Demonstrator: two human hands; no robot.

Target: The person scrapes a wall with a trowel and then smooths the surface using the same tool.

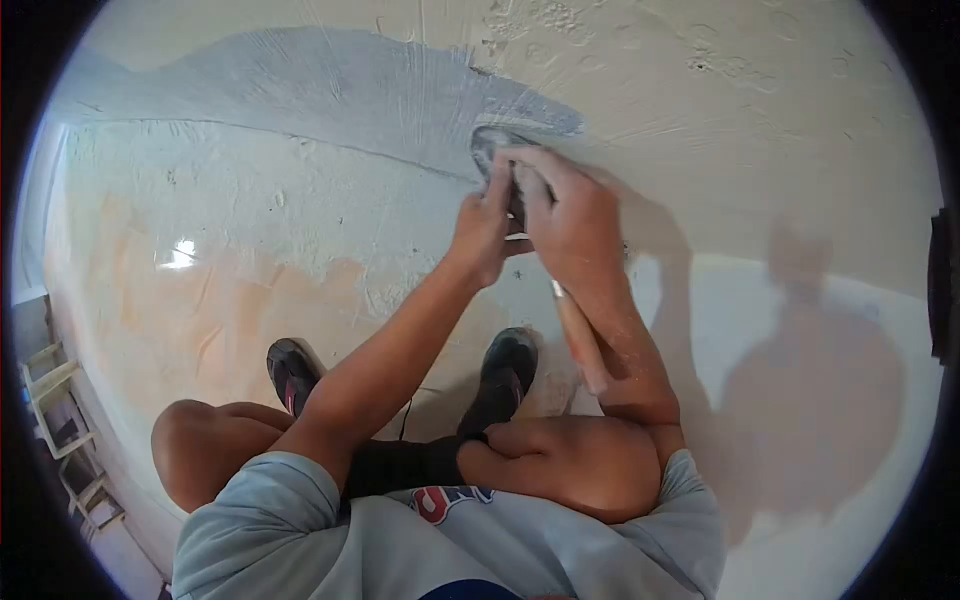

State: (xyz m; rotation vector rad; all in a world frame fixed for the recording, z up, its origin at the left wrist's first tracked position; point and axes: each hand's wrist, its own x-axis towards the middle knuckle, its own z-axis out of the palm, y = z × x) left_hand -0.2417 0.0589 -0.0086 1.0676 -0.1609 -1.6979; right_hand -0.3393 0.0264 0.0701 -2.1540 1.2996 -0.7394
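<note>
My right hand [575, 210] is closed, fingers bent over a dark, rounded tool head [487, 145] smeared with grey-white paste, which lies against the wall. A pale wooden handle [582, 345] with a light metal end runs below my right wrist; whether it joins that head is hidden. My left hand [482, 225] is alongside, its fingers closed on the near side of the same dark head. Around both hands spreads the plastered wall [680, 130], cream with ridges. A grey-blue patch [330, 85] reaches left from the tool.
My shoes [508, 365] stand apart below my hands, with my bent knees [190, 450] on either side. A wooden ladder-like frame [60, 410] stands at the far left. A dark object [938, 285] shows at the right edge. My shadow [810, 400] falls on the right.
</note>
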